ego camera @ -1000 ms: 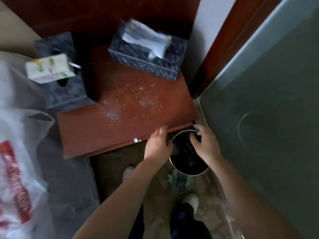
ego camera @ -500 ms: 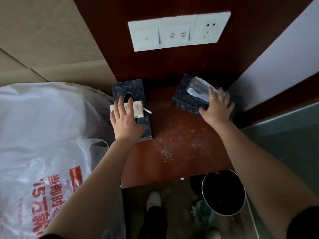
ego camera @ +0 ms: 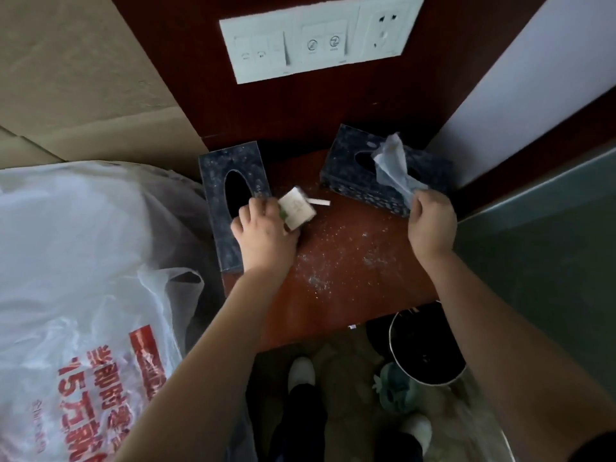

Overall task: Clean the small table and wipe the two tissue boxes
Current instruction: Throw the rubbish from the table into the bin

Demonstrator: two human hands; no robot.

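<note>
Left hand point(ego camera: 266, 238) was closed in a grip on a small white packet point(ego camera: 297, 212), thumb and fingers clamped on its near end, packet tilted up and sticking out past the knuckles toward the wall. A thin white stick point(ego camera: 319, 202) lay just beyond the packet; cannot tell if it touched it. The hand sat over the right edge of the left tissue box point(ego camera: 230, 208), a dark patterned box with an empty oval slot, lying lengthwise at the table's left edge.

Right hand point(ego camera: 431, 223) was pinched shut on the lower end of a pale tissue point(ego camera: 391, 168), which stretched up from the grip to the slot of the right tissue box point(ego camera: 353, 168). That box stood at the back right corner, angled, just beyond the hand.

The small red-brown table point(ego camera: 350, 295) carried white crumbs and dust scattered between the two boxes and toward the front. A dark round bin point(ego camera: 426, 348) stood on the floor under the front right corner. A white plastic bag point(ego camera: 83, 278) with red print lay at left. A white switch panel point(ego camera: 316, 38) was on the wall above.
</note>
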